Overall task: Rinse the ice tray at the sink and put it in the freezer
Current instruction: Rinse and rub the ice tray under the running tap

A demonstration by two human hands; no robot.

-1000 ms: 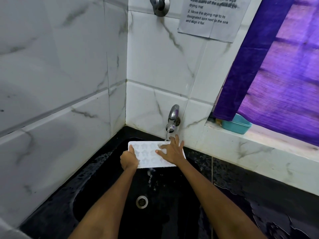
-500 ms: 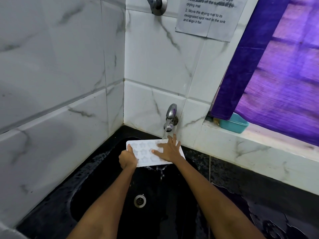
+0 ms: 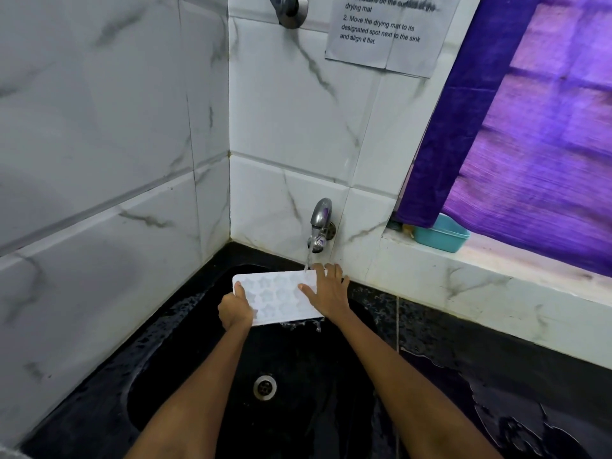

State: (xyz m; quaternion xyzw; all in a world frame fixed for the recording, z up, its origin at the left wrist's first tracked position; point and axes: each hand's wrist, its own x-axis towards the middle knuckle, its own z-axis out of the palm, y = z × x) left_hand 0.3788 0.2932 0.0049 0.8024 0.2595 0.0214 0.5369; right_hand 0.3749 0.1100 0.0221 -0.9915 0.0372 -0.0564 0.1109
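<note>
Ice tray is held over the black sink, long axis left-right, right end under the tap stream. Left hand is gripped round the left end; right hand is laid flat, fingers straight, on the right end.

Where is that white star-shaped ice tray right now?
In the head view, the ice tray is over the black sink, under the running tap; the left hand grips its left end, the right hand lies on its right.
</note>
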